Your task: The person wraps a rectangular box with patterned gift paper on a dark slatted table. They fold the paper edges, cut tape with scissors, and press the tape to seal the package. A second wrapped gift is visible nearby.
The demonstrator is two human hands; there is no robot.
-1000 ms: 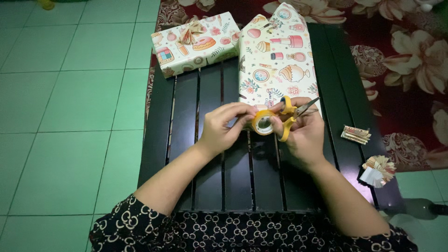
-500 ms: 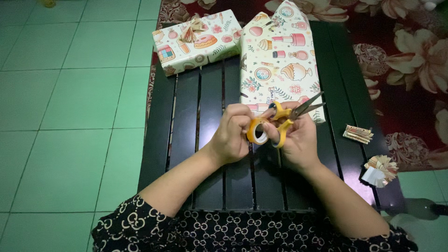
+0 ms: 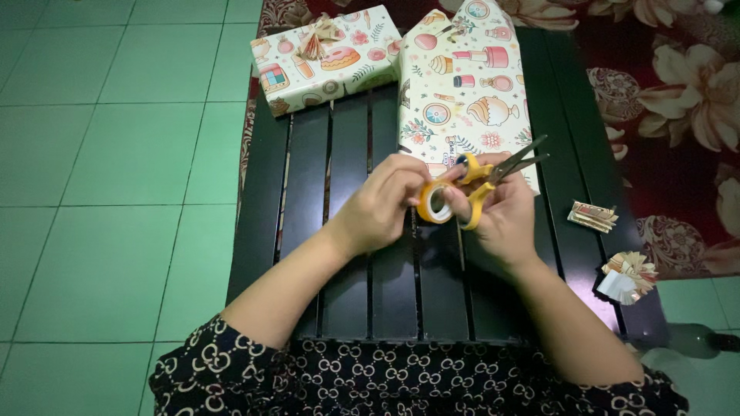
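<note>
Yellow tape roll (image 3: pixel 434 202) pinched by left hand (image 3: pixel 383 202) & right hand (image 3: pixel 499 216); right also grips scissors (image 3: pixel 493 173), blades out, clear of fingers, above black table (image 3: pixel 401 285).

The scene is being lit dimly and evenly from above, with a cool green cast. Soft shadows are being thrown under the hands (image 3: pixel 432 208) onto the dark table (image 3: pixel 308 192). No glare is being seen. Focus is being held throughout; edges are being slightly darkened.
</note>
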